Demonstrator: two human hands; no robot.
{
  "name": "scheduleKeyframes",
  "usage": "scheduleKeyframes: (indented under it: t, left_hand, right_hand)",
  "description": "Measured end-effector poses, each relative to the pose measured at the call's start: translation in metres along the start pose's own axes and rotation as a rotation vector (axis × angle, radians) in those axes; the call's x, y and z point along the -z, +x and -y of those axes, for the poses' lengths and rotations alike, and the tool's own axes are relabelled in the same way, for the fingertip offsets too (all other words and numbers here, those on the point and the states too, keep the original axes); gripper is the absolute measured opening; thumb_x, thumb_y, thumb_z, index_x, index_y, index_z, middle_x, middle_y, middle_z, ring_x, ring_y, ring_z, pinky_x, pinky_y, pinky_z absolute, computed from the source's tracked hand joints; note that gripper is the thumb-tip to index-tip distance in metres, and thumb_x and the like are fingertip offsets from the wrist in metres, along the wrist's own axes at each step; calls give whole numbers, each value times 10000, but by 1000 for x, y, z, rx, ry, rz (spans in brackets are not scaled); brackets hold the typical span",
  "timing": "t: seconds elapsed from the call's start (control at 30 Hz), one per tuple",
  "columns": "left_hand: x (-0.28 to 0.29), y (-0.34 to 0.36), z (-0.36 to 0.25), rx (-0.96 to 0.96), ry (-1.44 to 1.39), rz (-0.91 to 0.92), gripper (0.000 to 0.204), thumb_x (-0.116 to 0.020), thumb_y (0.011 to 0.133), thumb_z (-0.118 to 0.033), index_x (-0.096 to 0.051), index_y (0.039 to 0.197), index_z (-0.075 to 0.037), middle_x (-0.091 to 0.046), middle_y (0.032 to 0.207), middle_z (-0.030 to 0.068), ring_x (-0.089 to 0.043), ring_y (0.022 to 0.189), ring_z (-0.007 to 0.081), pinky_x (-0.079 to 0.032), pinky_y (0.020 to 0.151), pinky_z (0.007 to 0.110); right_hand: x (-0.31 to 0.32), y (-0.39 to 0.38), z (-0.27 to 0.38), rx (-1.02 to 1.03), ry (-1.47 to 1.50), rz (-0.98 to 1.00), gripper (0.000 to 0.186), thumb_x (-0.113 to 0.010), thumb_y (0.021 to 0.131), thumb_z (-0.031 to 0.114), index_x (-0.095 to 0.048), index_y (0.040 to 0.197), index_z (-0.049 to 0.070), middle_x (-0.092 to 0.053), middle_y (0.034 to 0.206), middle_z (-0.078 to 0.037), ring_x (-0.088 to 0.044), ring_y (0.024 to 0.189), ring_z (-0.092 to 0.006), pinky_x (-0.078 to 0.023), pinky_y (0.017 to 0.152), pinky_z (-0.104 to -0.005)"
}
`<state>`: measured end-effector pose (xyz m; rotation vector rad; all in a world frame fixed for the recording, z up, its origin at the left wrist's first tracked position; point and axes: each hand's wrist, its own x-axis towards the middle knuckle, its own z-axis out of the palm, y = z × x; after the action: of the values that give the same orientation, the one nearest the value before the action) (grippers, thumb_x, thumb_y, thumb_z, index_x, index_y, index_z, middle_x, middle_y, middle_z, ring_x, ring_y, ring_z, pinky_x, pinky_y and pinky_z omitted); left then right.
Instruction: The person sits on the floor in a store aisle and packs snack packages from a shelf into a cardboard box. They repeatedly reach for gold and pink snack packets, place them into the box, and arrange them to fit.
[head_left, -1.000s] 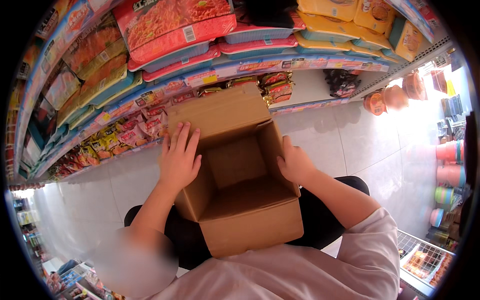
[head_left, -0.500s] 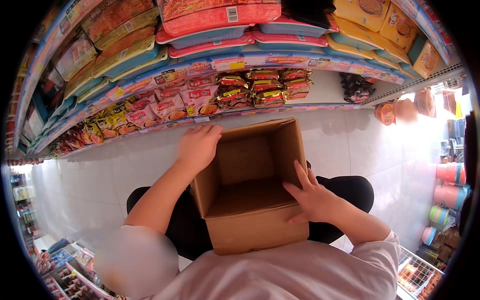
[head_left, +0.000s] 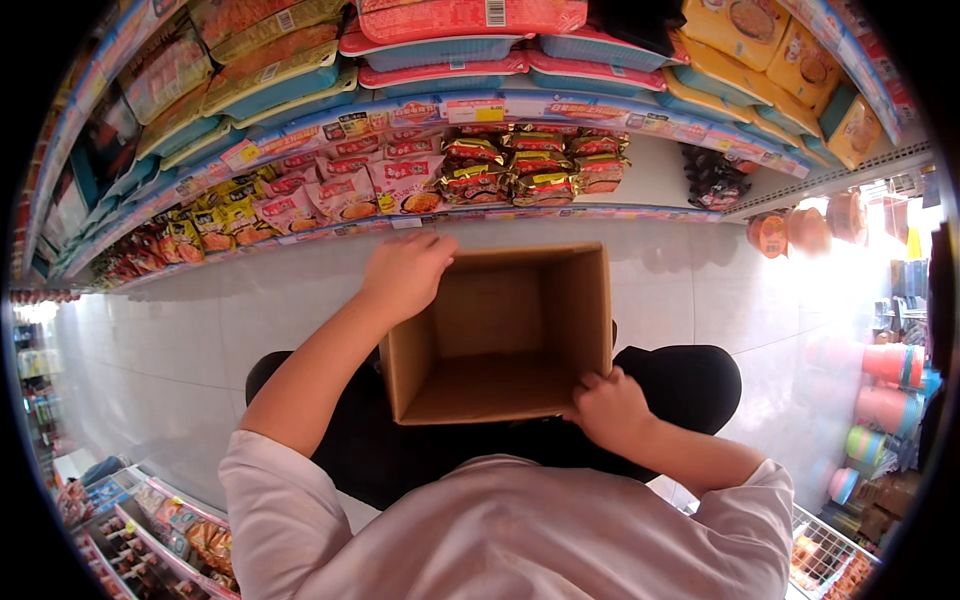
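Near flap folded away, box [head_left: 490,315] (brown cardboard) gapes.

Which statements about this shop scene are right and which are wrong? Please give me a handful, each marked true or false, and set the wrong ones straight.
1. The left hand touches the cardboard box at its far left corner. True.
2. The right hand is well away from the box. False: it is on the near right corner.
3. Pink packets sit to the left of the gold-and-red packets. True.
4. The box is packed full. False: no contents show inside.
5. The box is open. True.
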<state>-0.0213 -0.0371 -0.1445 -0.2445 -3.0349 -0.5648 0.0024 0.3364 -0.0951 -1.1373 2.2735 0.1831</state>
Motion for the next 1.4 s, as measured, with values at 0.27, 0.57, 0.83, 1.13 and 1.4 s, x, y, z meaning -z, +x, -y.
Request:
scheduleKeyframes:
  t: [0.27,0.57,0.83,1.13,1.4]
  left_hand:
    - [-9,-22,-22,-14,-46,131,96,-671,982,-140,-632,1056,-94,-734,994,110,-689,958,367,-556,799,503]
    - [-3,-22,-25,13,-104,114,89,-678,969,-132,-642,1041,-92,-704,919,123,-686,901,375,-553,772,508]
    - [-5,-34,-36,57,-19,61,139,-694,917,-99,-641,1046,-100,-697,913,79,-692,865,312,-555,737,462]
    - [-1,-22,-30,61,19,83,187,-693,871,-73,-634,1046,-98,-674,905,67,-675,849,297,-551,729,444]
    - [-5,-21,-20,31,2,73,119,-700,918,-116,-624,1008,-100,-682,829,83,-688,796,311,-565,661,458]
  right_hand:
    - [99,27,-40,312,278,583,279,-713,989,334,-774,1085,79,-770,1062,-106,-737,1009,-320,-589,887,-439]
    - [89,280,-167,-24,16,-379,663,-844,859,248,-589,1460,133,-540,1541,-146,-541,1408,-339,-493,1122,-522]
    - [57,350,-180,104,-206,-562,975,-901,710,176,-468,1583,172,-455,1503,-155,-458,1434,-391,-465,1155,-545]
    - [44,359,-189,178,-165,-535,1003,-916,727,196,-432,1604,132,-560,1419,-174,-558,1345,-404,-497,1114,-548]
    - [62,357,-190,200,-126,-525,934,-858,732,80,-458,1575,119,-621,1417,-177,-581,1326,-399,-477,1133,-512]
